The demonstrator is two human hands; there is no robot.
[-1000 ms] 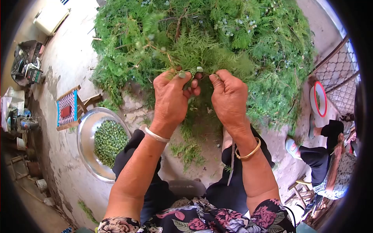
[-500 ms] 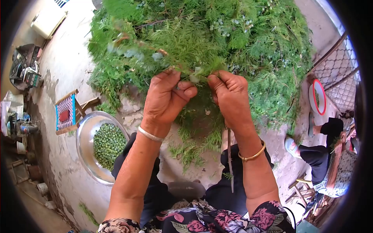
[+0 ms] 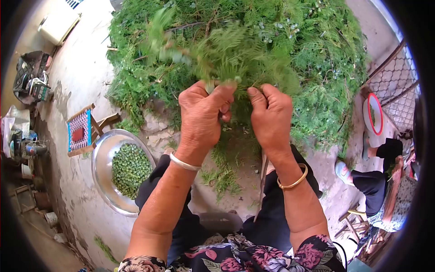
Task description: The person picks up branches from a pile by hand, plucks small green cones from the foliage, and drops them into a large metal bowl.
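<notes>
My left hand [image 3: 204,115], a silver bangle on its wrist, is closed with thumb and fingers pinched at a leafy evergreen branch [image 3: 235,50]; a pale green cone shows near the fingertips. My right hand [image 3: 273,115], with a gold bangle, is closed on the same branch. Its bare woody stem hangs below the right hand between my knees. The leafy end is blurred by motion. Beyond both hands lies a large heap of cut evergreen branches [image 3: 317,59] bearing pale cones. To the left stands a metal basin [image 3: 103,183] holding many small green cones [image 3: 131,170].
A low woven stool [image 3: 79,131] stands beside the basin. At the right, another person [image 3: 385,190] sits near a red-rimmed basin [image 3: 382,115] and a wire fence [image 3: 394,77]. Loose sprigs [image 3: 222,179] lie on the concrete floor between my feet and the heap.
My left hand has turned, its back now more towards me. The branch's leafy end has swung and its stem below has shifted left. The whole view has moved slightly.
</notes>
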